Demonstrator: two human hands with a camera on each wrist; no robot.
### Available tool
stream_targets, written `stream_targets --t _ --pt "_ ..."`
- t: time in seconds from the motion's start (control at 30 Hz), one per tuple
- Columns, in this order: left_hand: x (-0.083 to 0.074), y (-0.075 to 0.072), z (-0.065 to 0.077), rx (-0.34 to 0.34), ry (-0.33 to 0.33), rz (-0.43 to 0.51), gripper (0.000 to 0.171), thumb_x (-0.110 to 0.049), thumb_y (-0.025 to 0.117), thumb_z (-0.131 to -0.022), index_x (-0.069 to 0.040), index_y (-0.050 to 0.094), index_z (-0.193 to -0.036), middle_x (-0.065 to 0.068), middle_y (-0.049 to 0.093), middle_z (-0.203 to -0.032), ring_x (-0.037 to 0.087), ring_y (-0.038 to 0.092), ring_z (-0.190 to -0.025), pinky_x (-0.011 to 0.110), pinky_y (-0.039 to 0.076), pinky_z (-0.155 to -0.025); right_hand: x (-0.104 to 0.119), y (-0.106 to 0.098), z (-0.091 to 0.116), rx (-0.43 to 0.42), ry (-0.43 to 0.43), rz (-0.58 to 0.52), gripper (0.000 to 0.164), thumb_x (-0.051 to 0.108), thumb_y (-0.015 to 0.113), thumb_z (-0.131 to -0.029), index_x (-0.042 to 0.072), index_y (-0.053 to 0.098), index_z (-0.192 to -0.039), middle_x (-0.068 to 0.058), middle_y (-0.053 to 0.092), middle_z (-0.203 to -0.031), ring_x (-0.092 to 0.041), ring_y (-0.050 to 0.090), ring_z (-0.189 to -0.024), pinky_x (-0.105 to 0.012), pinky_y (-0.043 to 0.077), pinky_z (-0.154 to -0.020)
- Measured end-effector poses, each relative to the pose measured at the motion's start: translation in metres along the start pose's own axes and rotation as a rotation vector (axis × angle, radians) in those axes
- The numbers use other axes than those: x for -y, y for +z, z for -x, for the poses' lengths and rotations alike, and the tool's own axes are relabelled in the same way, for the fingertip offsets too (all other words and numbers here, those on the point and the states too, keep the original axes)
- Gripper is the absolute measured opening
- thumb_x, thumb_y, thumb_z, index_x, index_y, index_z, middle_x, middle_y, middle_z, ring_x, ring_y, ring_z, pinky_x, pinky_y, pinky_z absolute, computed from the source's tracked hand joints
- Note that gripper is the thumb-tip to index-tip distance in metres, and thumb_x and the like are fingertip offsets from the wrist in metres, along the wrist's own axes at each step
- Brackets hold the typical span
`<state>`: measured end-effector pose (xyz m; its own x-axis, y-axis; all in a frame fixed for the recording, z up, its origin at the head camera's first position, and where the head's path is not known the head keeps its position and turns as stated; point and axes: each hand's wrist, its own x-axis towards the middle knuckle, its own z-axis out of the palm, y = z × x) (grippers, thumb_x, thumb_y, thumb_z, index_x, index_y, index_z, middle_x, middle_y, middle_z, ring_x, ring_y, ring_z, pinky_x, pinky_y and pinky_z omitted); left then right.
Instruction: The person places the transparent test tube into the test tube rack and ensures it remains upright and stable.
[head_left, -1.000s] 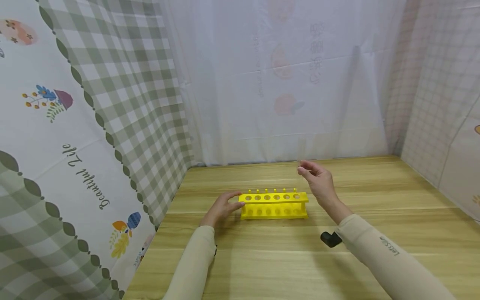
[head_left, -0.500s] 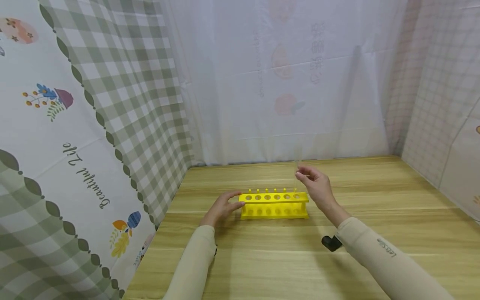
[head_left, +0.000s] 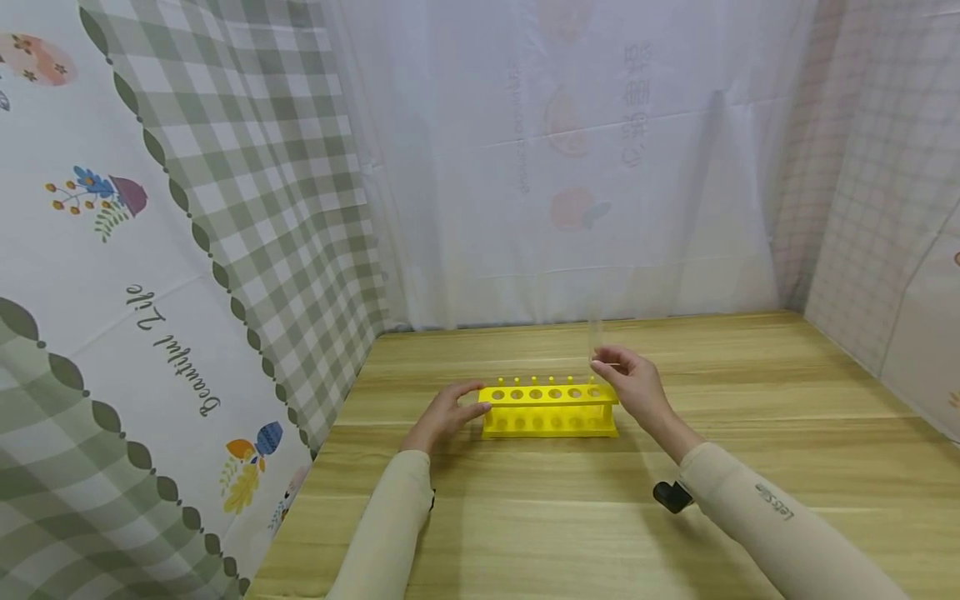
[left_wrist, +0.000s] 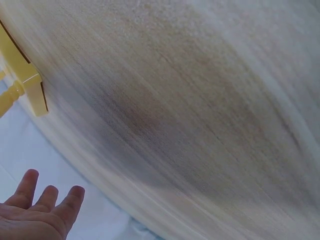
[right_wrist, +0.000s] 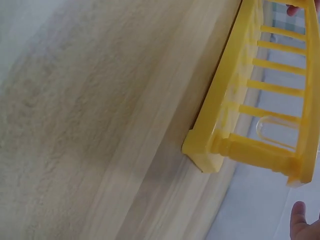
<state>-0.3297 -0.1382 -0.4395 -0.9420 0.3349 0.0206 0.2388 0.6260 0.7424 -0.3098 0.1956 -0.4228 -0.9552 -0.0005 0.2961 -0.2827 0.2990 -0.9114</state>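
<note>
A yellow test tube rack [head_left: 547, 404] stands upright on the wooden table, with a row of round holes along its top and short pegs behind them. My left hand [head_left: 446, 412] pinches the rack's left end, thumb at the front and index finger behind; its other fingers stretch out in the left wrist view. Between right thumb and fingertips, my right hand [head_left: 637, 387] pinches a clear test tube [head_left: 595, 337] upright over the rightmost hole. In the right wrist view, the tube's rounded bottom [right_wrist: 272, 129] shows below the rack's top plate, near the end post.
The wooden table [head_left: 525, 517] extends around the rack. A small black piece [head_left: 671, 497] shows beside the right cuff. A checked curtain [head_left: 247, 125] hangs on the left, and a white printed curtain [head_left: 480, 208] closes the back edge.
My right hand has moved down and slightly left, lowering the test tube so its bottom end passes into the rightmost hole. The left hand and the rack have stayed in place.
</note>
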Motion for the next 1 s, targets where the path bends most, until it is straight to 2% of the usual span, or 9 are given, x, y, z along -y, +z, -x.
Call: stream_targets --t 0.43,0.7,1.0 --pt "0.001 0.000 0.000 0.010 0.007 0.001 0.057 -0.038 0.063 -0.098 -0.010 0.050 -0.146 0.011 0.043 -0.151 0.034 0.036 -0.141 0.055 0.034 -0.110 -0.004 0.001 0.007 0.020 -0.023 0.050 0.039 0.026 0.063 -0.099 -0.004 0.061 -0.125 -0.019 0.063 -0.117 -0.011 0.062 -0.097 -0.014 0.051 -0.080" --pt "0.001 0.000 0.001 0.011 0.015 0.010 0.056 -0.036 0.063 -0.098 -0.009 0.050 -0.146 0.011 0.043 -0.151 0.034 0.036 -0.140 0.054 0.035 -0.110 -0.006 0.000 0.009 0.033 -0.024 0.069 0.038 0.024 0.063 -0.100 -0.004 0.060 -0.126 -0.020 0.063 -0.119 -0.023 0.065 -0.102 -0.014 0.051 -0.080" --pt "0.000 0.000 0.001 0.016 0.012 0.003 0.056 -0.035 0.063 -0.098 -0.009 0.050 -0.146 0.011 0.044 -0.151 0.035 0.036 -0.140 0.054 0.034 -0.110 -0.012 0.003 0.011 0.039 -0.014 0.075 0.039 0.023 0.064 -0.099 -0.003 0.060 -0.129 -0.019 0.064 -0.119 -0.020 0.065 -0.103 -0.015 0.052 -0.082"
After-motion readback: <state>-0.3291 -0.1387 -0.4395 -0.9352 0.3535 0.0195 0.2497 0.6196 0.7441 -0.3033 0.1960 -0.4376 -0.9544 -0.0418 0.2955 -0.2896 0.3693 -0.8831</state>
